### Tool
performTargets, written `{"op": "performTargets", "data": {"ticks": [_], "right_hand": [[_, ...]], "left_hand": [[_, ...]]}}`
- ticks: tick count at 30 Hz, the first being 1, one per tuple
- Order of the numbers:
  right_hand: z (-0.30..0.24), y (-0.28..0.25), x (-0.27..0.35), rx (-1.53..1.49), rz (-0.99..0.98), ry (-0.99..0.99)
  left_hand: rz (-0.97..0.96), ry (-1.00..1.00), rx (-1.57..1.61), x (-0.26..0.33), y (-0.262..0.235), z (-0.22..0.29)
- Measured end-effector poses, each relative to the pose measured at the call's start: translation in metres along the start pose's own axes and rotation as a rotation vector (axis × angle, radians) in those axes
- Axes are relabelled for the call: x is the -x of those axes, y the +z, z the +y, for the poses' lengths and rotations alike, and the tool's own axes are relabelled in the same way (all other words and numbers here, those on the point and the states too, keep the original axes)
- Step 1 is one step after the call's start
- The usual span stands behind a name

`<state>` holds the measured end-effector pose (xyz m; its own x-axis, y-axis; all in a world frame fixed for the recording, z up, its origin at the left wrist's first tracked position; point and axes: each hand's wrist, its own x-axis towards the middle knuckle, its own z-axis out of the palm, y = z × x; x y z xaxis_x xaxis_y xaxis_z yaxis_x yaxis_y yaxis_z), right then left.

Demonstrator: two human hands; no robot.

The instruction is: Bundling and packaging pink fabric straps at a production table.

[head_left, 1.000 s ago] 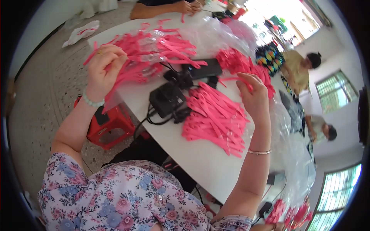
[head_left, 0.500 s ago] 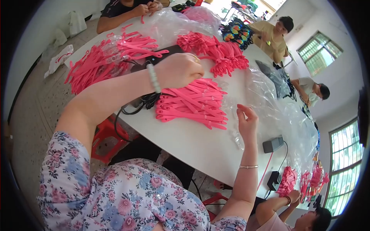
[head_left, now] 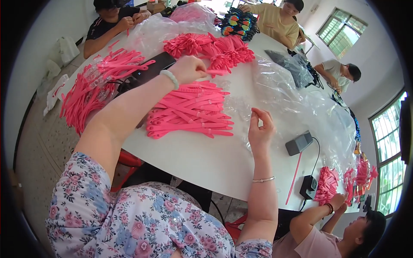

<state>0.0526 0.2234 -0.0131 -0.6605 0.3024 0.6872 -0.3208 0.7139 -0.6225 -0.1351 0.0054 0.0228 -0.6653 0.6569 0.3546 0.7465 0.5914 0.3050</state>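
Note:
My left hand [head_left: 189,70], closed, reaches over the stack of pink straps [head_left: 189,109], with a pink strap [head_left: 218,72] sticking out from its fingertips. The stacked straps lie flat and crisscrossed on the white table [head_left: 185,159], small clear pieces on them. To the right of that stack my right hand [head_left: 261,129] is raised over the table in a pinch. Whatever its fingertips hold, if anything, is too small to make out. Under my left wrist sits a black box-shaped device [head_left: 150,69] with cables.
A loose heap of pink straps [head_left: 92,86] lies left, and bundled pink straps [head_left: 211,49] lie farther back. Clear plastic sheeting [head_left: 288,92] covers the table's right side. A grey box [head_left: 299,143] and a black adapter [head_left: 308,187] stand near a co-worker [head_left: 327,232]. Other people sit around the table.
The whole view has shifted, so the table's things sit farther left. My left hand still reaches over the stack with the strap. My right hand's fingertips have come together.

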Motion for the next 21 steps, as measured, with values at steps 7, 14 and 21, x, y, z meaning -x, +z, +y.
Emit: {"op": "performTargets", "data": {"ticks": [7,14,21], "right_hand": [[0.007,-0.015,-0.004,-0.153,0.053,0.178],[0.018,-0.027,-0.015,-0.160,0.022,0.342],[0.011,-0.015,-0.029,0.300,-0.472,0.220]], "left_hand": [[0.203,-0.073,1.300,0.019,-0.040,0.044],[0.024,-0.023,1.836,0.051,-0.024,0.096],[-0.111,-0.466,1.855,0.072,0.015,0.095]]}}
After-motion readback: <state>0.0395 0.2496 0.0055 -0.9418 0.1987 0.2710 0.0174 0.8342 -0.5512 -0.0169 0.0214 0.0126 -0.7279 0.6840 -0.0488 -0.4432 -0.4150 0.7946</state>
